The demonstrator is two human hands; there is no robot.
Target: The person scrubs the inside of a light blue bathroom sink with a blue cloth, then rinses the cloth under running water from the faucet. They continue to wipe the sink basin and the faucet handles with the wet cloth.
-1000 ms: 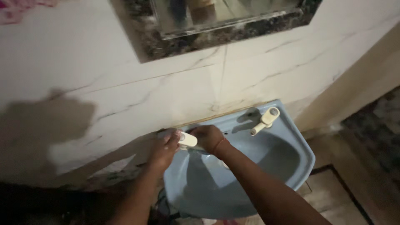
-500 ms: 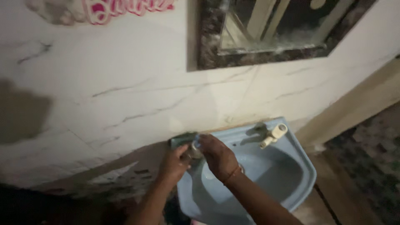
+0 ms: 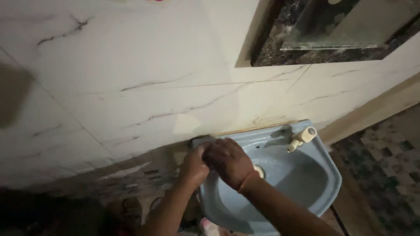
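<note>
Gripping together at the blue sink's [image 3: 321,183] back-left rim: left hand [image 3: 192,168] and right hand [image 3: 227,161] touching, closed over a small greyish object [image 3: 200,140], kind unclear. Cream tap [image 3: 301,137] at back-right rim.

One head-worn view looks steeply down, close above the blue basin [image 3: 306,183].

Dim light is washing the marble wall tiles [image 3: 131,65] unevenly; my shadow is darkening the lower left corner. My hands are blurring slightly over the blue sink [image 3: 323,175], and grain is softening everything.
</note>
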